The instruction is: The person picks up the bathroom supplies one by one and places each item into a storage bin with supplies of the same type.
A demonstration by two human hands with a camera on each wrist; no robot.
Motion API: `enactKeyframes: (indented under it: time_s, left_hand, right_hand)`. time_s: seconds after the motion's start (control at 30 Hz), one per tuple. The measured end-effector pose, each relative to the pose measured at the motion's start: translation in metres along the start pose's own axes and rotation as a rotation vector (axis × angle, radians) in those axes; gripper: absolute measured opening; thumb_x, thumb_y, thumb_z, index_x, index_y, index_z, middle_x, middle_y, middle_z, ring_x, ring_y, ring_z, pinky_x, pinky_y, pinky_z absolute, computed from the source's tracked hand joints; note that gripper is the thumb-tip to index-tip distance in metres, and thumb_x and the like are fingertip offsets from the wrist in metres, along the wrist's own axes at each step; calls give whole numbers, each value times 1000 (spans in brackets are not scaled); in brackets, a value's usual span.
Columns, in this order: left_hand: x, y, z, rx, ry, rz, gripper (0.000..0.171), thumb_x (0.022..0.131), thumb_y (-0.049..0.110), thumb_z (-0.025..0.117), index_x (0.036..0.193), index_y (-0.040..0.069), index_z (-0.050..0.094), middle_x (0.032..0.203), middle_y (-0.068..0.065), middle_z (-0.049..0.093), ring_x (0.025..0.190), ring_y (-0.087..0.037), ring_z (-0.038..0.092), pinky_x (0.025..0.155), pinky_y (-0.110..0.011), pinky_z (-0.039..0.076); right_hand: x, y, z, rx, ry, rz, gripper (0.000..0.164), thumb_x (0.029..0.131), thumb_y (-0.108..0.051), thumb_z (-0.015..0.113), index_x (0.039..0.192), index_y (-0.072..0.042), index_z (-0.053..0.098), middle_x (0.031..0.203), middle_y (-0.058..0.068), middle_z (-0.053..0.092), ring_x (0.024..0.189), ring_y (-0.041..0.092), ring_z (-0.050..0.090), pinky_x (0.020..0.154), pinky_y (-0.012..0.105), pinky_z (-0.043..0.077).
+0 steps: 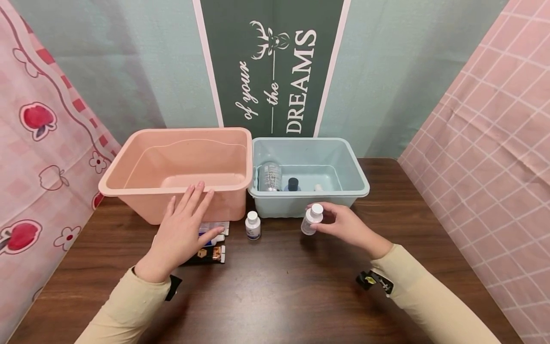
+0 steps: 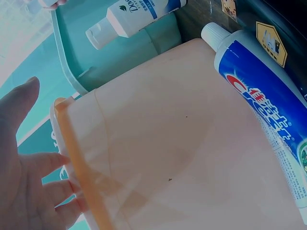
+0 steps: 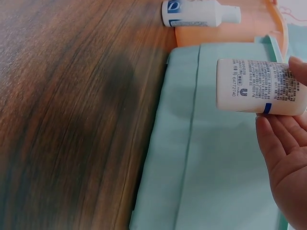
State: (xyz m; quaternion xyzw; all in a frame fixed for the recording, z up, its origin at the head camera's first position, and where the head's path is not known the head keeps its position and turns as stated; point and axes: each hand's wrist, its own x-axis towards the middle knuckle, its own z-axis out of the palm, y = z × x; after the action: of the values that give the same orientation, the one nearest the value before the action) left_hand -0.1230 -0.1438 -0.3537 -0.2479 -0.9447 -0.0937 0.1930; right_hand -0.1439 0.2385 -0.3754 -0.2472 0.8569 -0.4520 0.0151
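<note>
Between thumb and fingers my right hand (image 1: 345, 225) grips a small white bottle (image 1: 312, 219), upright in front of the blue bin (image 1: 275, 205). In the right wrist view fine print and a barcode show on this bottle (image 3: 254, 86). My left hand (image 1: 182, 234) is spread with straight fingers, fingertips right at the front rim of the pink bin (image 1: 142, 203). Below that hand lie a blue and white Crest toothpaste tube (image 2: 264, 91) and a black tube (image 1: 208, 254), partly covered by it in the head view. A white Dove bottle (image 1: 253, 227) stands on the table between the hands.
Inside the blue bin are a clear bottle (image 1: 270, 177), a dark-capped bottle (image 1: 293, 184) and a small white cap (image 1: 318, 188). Both bins stand side by side at the back of the wooden table (image 1: 275, 296), against a hanging cloth (image 1: 386, 71).
</note>
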Motion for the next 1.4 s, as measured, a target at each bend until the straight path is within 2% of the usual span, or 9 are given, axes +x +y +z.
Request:
enactKeyframes:
  time_s: [0.33,0.57,1.4]
  left_hand:
    - [0,1,0,-4,-5,4,81,81,53,60,142,4,37,149,-19,27,137,-35,21,104,-60,16]
    - [-1,0,0,-3,2,2,82,80,52,62,142,4,38,149,-19,27,139,-32,18,104,-60,15]
    - [-2,-1,4,-16,20,11,81,80,51,61,141,4,38,148,-20,27,138,-33,19,105,-59,15]
  right_hand:
    - [-9,7,-7,-26,28,33,44,77,-15,77,116,-3,62,108,5,66,95,11,61,83,23,48]
    - [-13,5,-12,-23,36,68,44,78,-16,76,117,-3,62,108,6,66,94,10,61,81,22,48]
    - [-28,6,-26,-69,95,125,43,80,-17,75,117,-2,61,110,9,65,95,12,60,80,21,48]
